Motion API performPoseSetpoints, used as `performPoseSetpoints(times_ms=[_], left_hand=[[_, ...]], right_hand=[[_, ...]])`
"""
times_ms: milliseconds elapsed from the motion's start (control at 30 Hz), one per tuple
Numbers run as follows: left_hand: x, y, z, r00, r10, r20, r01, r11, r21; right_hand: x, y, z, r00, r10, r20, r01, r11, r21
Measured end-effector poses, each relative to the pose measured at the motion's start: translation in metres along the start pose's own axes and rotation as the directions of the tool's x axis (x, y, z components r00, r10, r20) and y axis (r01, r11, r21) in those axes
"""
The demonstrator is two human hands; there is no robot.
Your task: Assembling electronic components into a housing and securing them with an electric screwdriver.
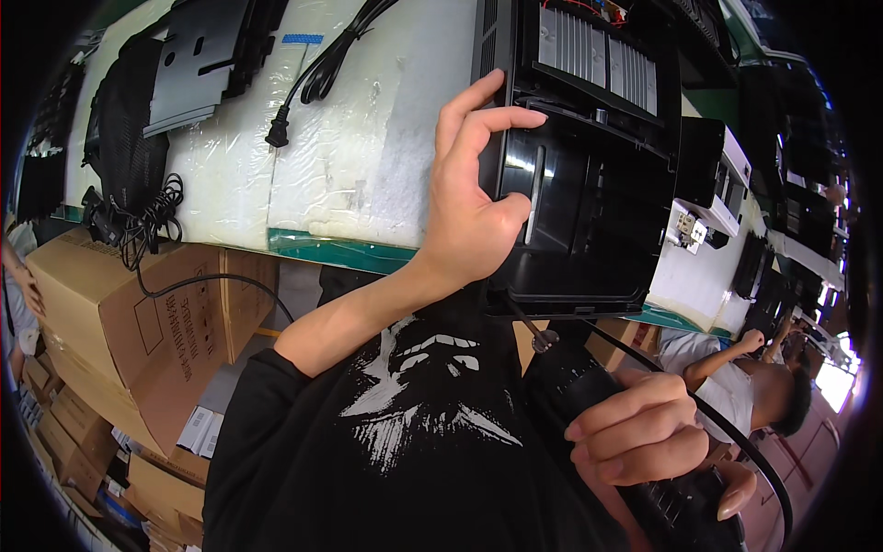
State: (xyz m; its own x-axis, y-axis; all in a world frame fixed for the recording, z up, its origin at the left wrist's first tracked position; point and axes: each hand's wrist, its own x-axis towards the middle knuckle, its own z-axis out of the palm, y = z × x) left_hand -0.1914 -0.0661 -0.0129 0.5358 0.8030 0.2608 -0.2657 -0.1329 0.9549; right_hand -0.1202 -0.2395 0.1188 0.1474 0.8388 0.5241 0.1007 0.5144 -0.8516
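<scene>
A large black casing [589, 248], its cavity facing up, lies on the bench in front of me. My left hand [474, 202] is at its left wall, thumb and fingers spread apart in a curve; the fingertips reach over the wall. Ribbed silver metal fins [598, 60] sit in the far part of the casing. At the lower right my right hand [644, 428] is wrapped round a black electric screwdriver [579, 382]. Its metal bit points up and left, close to the casing's near edge, and a black cable [759, 460] curves along its right side.
A coiled power cord with plug [277, 133] lies on the padded bench [359, 138]. Grey and black panels [198, 78] stand at the far left. Cardboard boxes [156, 331] are stacked below left. Another black-and-white unit [713, 175] and a co-worker [736, 396] are to the right.
</scene>
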Motion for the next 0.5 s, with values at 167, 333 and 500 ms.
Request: performPoseSetpoints(times_ms=[167, 333, 500], left_hand=[[0.001, -0.009, 0.005, 0.998, 0.000, -0.064, -0.005, 0.997, -0.081], [-0.002, -0.007, 0.003, 0.999, -0.031, -0.034, 0.026, 0.991, -0.128], [-0.006, -0.006, 0.005, 0.992, -0.066, -0.109, 0.049, 0.987, -0.152]], right_hand=[[0.014, 0.023, 0.019, 1.000, 0.016, 0.020, -0.015, 0.999, -0.042], [0.019, 0.027, 0.025, 0.998, 0.039, 0.058, -0.035, 0.997, -0.073], [0.022, 0.032, 0.029, 0.993, 0.052, 0.105, -0.042, 0.995, -0.095]])
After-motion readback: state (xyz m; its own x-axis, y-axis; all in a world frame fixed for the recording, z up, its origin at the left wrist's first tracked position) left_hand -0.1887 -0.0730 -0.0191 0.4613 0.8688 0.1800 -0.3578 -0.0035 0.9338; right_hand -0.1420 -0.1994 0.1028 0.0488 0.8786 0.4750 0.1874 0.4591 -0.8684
